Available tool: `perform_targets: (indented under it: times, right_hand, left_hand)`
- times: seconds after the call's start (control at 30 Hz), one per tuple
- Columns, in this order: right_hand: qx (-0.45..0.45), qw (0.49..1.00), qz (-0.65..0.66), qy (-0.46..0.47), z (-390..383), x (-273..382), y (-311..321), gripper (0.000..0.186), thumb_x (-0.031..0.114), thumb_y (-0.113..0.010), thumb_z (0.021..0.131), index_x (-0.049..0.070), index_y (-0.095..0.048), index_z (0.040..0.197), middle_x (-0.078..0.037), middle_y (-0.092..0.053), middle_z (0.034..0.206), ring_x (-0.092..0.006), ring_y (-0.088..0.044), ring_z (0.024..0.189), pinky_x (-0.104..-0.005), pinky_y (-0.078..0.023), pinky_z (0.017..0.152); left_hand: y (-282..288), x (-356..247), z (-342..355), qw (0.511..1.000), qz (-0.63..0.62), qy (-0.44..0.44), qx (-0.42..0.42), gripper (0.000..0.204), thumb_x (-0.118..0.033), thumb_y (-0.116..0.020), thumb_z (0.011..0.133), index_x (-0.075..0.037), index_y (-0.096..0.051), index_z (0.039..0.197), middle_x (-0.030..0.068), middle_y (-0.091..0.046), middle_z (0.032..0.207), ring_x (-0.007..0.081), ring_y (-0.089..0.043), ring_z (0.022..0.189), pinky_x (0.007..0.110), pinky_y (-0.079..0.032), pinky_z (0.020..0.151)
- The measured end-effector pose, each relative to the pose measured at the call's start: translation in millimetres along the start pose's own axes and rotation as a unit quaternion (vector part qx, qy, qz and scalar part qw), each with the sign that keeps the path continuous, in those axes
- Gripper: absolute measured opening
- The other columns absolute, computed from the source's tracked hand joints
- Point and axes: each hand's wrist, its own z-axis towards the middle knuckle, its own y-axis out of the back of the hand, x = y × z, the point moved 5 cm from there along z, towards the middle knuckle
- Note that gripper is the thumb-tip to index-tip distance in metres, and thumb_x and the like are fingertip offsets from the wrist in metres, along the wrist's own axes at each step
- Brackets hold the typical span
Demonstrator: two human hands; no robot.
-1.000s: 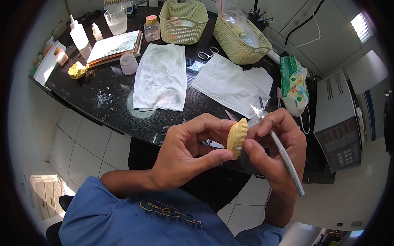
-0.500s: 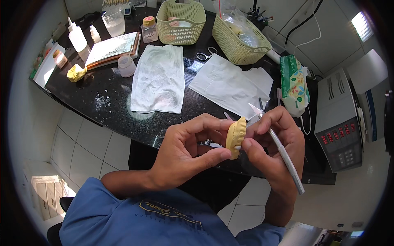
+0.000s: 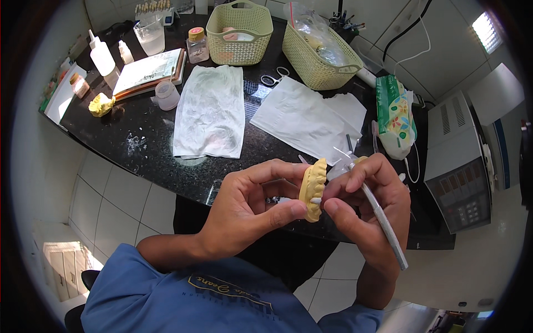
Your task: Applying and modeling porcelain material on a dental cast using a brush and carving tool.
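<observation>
Dental cast: a yellow dental cast sits at centre frame, just below the worktop edge, held on edge between both hands; compared with a second ago it is in almost the same spot, turned slightly.
Left hand: the left hand comes from lower left, its grip closed on the cast, thumb under it and fingers curled over the top, much as before.
Right hand: the right hand presses thumb and forefinger against the cast's right face; its grip also holds a slim grey tool that slants toward lower right, same as earlier.
Worktop: the black worktop spans the upper frame, carrying a white cloth, a paper sheet, scissors and two yellow baskets.
Right side: a green packet lies upper right, beside a grey appliance.
</observation>
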Motion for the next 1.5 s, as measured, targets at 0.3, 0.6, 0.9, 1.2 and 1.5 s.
perform_targets:
  times: [0.3, 0.6, 0.9, 1.2, 1.5]
  right_hand:
    - [0.005, 0.998, -0.043, 0.035, -4.6, 4.5, -3.1, 0.026, -0.007, -0.067, 0.076, 0.002, -0.047, 0.091, -0.01, -0.062, 0.085, -0.0112, -0.062, 0.081, -0.0236, -0.05, 0.074]
    - [-0.003, 0.999, -0.041, 0.031, -8.9, 4.1, -5.9, 0.024, -0.008, -0.066, 0.075, 0.001, -0.048, 0.089, -0.009, -0.061, 0.084, -0.0106, -0.061, 0.078, -0.0227, -0.05, 0.071]
    - [-0.024, 0.994, -0.079, 0.072, -13.2, 6.2, -8.0, 0.024, -0.008, -0.065, 0.075, 0.001, -0.047, 0.088, -0.01, -0.062, 0.081, -0.0109, -0.062, 0.077, -0.0233, -0.05, 0.069]
    - [-0.03, 0.994, -0.075, 0.073, -15.7, 7.7, -10.5, 0.024, -0.009, -0.065, 0.074, 0.001, -0.047, 0.088, -0.01, -0.062, 0.081, -0.0107, -0.061, 0.077, -0.0237, -0.05, 0.07]
    - [-0.043, 0.996, -0.059, 0.056, -17.4, 7.4, -10.6, 0.026, -0.009, -0.064, 0.074, 0.002, -0.046, 0.089, -0.01, -0.061, 0.082, -0.0112, -0.06, 0.08, -0.0243, -0.049, 0.074]
  left_hand:
    - [0.4, 1.0, -0.5, 1.0, 0.007, 0.006, 0.0, 0.046, -0.007, -0.069, 0.083, 0.004, -0.049, 0.122, 0.0087, -0.053, 0.113, 0.0188, -0.056, 0.107, 0.033, -0.053, 0.088]
    - [0.5, 1.8, -2.3, 1.0, 0.018, -0.005, 0.011, 0.046, -0.008, -0.07, 0.082, 0.003, -0.049, 0.122, 0.008, -0.052, 0.113, 0.0188, -0.056, 0.107, 0.033, -0.053, 0.088]
    - [-3.0, -0.8, -5.5, 1.0, 0.004, -0.008, 0.007, 0.045, -0.006, -0.069, 0.083, 0.005, -0.049, 0.123, 0.0089, -0.055, 0.113, 0.0168, -0.056, 0.104, 0.031, -0.051, 0.088]
    - [-3.4, -3.5, -8.1, 1.0, -0.004, -0.019, 0.009, 0.046, -0.004, -0.066, 0.084, 0.007, -0.048, 0.124, 0.0103, -0.058, 0.112, 0.0145, -0.056, 0.101, 0.03, -0.05, 0.088]
    - [-1.7, -3.7, -10.8, 1.0, -0.018, -0.014, 0.006, 0.045, -0.004, -0.065, 0.086, 0.006, -0.048, 0.126, 0.0103, -0.057, 0.115, 0.015, -0.056, 0.104, 0.029, -0.05, 0.089]
